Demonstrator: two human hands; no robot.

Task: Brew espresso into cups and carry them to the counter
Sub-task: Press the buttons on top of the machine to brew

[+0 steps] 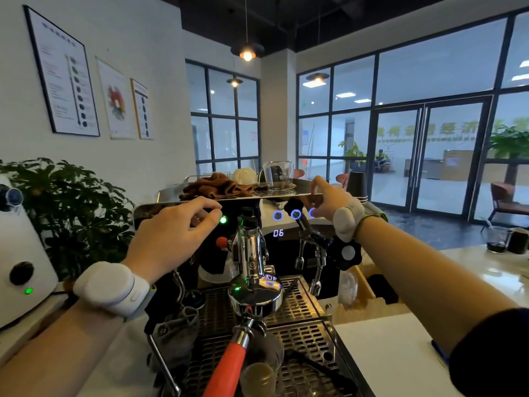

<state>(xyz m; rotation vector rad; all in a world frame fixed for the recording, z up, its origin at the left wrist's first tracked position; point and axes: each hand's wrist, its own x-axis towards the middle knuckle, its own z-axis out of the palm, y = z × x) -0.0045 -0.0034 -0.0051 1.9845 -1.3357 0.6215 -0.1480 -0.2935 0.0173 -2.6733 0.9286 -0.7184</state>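
Note:
The espresso machine (289,308) fills the lower middle of the head view. A portafilter with an orange handle (226,365) is locked into its chrome group head (253,293). A small cup (257,378) stands on the drip grate under the spout. The display reads 06 (278,233). My left hand (174,236) hovers with spread fingers by a green lamp (223,220) on the front panel. My right hand (329,200) reaches to the top tray's front edge above three blue-ringed buttons (295,214). Neither hand holds anything.
The top tray (257,196) carries a brown cloth (217,186), a white cup (244,176) and a glass cup (277,173). A steam wand knob (345,253) juts out at the right. A white grinder (20,265) and plant (68,207) stand left. The white counter (400,353) lies right.

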